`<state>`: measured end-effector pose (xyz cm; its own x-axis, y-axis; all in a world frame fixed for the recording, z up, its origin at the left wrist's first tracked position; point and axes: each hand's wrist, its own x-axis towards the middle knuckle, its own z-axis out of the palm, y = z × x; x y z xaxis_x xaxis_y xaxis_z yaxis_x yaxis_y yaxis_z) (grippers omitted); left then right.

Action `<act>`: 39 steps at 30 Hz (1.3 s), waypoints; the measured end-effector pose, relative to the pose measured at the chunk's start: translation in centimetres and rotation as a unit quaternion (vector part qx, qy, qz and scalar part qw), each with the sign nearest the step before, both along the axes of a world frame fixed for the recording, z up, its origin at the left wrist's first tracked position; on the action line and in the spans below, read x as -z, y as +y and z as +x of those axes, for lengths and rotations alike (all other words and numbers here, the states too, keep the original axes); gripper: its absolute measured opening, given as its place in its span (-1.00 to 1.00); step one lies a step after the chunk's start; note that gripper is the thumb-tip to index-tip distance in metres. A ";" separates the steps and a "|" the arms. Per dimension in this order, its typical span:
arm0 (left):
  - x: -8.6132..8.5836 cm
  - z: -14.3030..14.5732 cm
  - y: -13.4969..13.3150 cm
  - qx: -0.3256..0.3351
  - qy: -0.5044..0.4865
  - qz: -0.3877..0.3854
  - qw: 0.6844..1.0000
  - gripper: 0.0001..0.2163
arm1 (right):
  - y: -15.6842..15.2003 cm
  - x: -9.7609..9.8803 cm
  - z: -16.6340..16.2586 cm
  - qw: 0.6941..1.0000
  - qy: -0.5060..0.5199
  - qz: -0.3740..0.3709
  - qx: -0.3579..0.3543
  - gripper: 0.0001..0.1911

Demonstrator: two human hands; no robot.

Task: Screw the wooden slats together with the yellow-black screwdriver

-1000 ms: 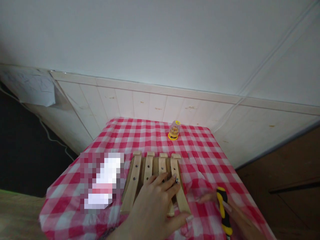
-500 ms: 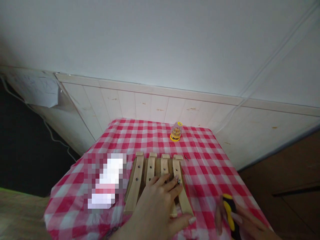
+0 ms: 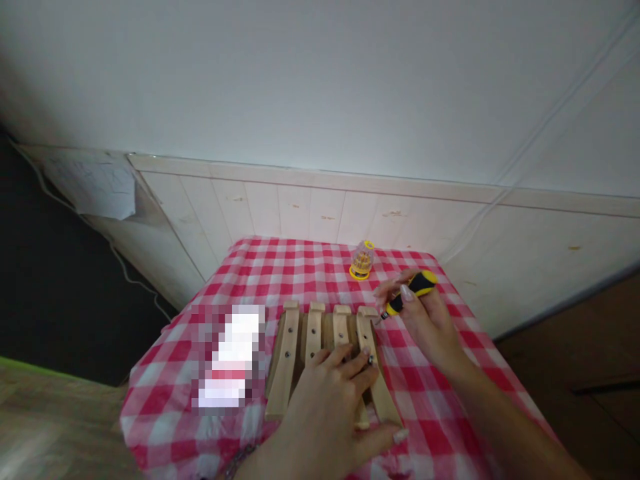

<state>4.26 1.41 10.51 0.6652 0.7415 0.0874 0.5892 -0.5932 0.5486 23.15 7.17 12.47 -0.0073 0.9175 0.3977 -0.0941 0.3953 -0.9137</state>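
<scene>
My right hand (image 3: 425,320) is closed around a yellow-and-black screwdriver (image 3: 411,293). Its tip points down and left, close to the upper right edge of a wooden slatted piece (image 3: 283,381). This piece has several pale slats with raised ends and dark screws set in them. Across its lower middle and right side lies my left hand (image 3: 335,393), palm down with the fingers spread. The fingertips rest near a screw (image 3: 371,359) in the rightmost slat (image 3: 383,393), and the hand hides parts of the middle slats.
A clear case of screwdriver bits (image 3: 362,261) with a yellow base stands at the back of the table. On the left lies a blurred-out white object (image 3: 233,353). A red-and-white checked tablecloth (image 3: 295,267) covers the table, which meets a white panelled wall (image 3: 295,207).
My right hand has moved up and left with the screwdriver, from the table's lower right to beside the slats' upper end. My left hand stays on the wood. The view has shifted slightly.
</scene>
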 end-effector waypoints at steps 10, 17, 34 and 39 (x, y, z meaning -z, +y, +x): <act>-0.1 0.0 0.2 -0.003 -0.008 -0.027 1.000 -0.42 | -0.4 2.2 0.6 0.990 0.134 -0.041 0.022 -0.64; -0.2 0.1 0.2 -0.008 -0.002 -0.034 0.999 -0.41 | -1.2 1.1 0.3 0.997 0.072 -0.009 0.033 -0.60; 0.0 -0.1 0.0 -0.007 -0.002 -0.017 1.000 -0.40 | -2.5 3.1 -1.1 0.995 0.072 -0.053 -0.054 -0.57; 0.0 0.0 -0.1 -0.010 -0.003 -0.015 1.000 -0.42 | -2.9 3.9 -1.4 0.993 0.060 -0.046 -0.094 -0.63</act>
<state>4.24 1.31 10.50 0.6499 0.7568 0.0694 0.5971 -0.5650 0.5694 21.78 4.31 8.59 -0.1403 0.9370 0.3200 -0.2685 0.2751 -0.9232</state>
